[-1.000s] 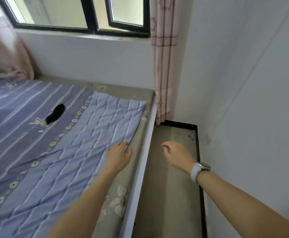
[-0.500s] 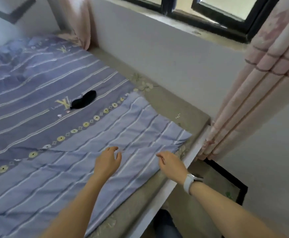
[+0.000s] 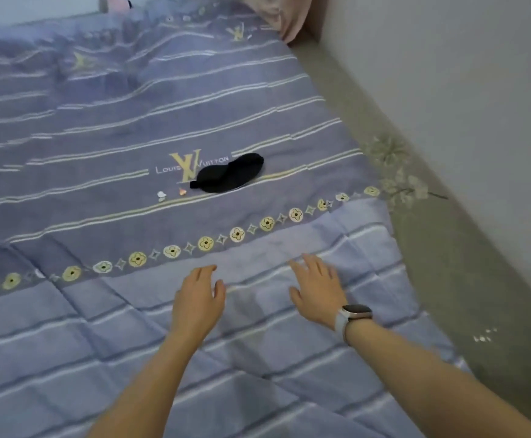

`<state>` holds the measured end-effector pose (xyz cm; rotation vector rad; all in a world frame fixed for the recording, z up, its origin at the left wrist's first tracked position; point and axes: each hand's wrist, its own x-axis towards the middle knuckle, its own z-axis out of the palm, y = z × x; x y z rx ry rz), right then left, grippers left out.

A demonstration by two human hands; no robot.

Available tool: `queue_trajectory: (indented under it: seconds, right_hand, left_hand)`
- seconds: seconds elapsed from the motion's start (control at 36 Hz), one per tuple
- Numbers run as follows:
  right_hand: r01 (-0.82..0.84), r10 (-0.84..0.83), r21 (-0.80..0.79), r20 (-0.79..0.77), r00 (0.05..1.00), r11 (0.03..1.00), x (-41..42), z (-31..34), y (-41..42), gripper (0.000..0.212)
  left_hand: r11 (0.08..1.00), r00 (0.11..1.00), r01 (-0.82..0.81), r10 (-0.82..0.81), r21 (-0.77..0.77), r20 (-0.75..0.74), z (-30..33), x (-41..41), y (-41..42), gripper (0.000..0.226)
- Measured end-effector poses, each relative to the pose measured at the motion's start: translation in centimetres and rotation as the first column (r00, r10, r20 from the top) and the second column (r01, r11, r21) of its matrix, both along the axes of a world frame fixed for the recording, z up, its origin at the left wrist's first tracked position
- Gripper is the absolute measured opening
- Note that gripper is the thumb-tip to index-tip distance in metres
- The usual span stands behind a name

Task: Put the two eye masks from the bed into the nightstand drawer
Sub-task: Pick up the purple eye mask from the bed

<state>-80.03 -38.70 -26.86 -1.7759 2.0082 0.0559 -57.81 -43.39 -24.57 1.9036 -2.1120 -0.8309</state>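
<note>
Reach step: left hand [image 3: 199, 300] and right hand [image 3: 318, 289] spread, empty, over bed [image 3: 289, 90]. Black eye mask [image 3: 228, 175] lay ahead (second unseen); next needs grasp.

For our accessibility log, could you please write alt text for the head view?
Two empty open hands, left hand and right hand, reach over a purple striped quilt toward a black eye mask lying farther up the bed.
</note>
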Motion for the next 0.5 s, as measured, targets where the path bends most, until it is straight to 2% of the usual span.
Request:
queue_trajectory:
  seconds: [0.08, 0.22, 0.39, 0.5]
  right_hand:
    - [-0.055, 0.054, -0.016, -0.078, 0.996, 0.998, 0.0, -4.0, -5.4, 0.065]
    - [-0.007, -0.001, -0.058, -0.124, 0.992, 0.998, 0.0, -9.2, -11.7, 0.067]
    - [0.019, -0.043, -0.139, -0.165, 0.985, 0.99, 0.0, -11.6, -12.2, 0.066]
    - [0.025, -0.049, -0.143, -0.164, 0.985, 0.989, 0.2, -11.1, -12.3, 0.065]
  left_hand:
    - [0.996, 1.0, 0.007, -0.005, -0.084, 0.023, -3.2, -0.4, -3.3, 0.037]
    - [0.985, 0.999, 0.031, -0.028, -0.169, 0.02, -7.1, -0.6, -9.2, 0.032]
    - [0.955, 0.987, 0.098, -0.057, -0.282, 0.15, -9.5, -2.3, -16.5, 0.041]
    - [0.937, 0.986, 0.103, -0.051, -0.334, 0.161, -10.5, -4.2, -20.7, 0.054]
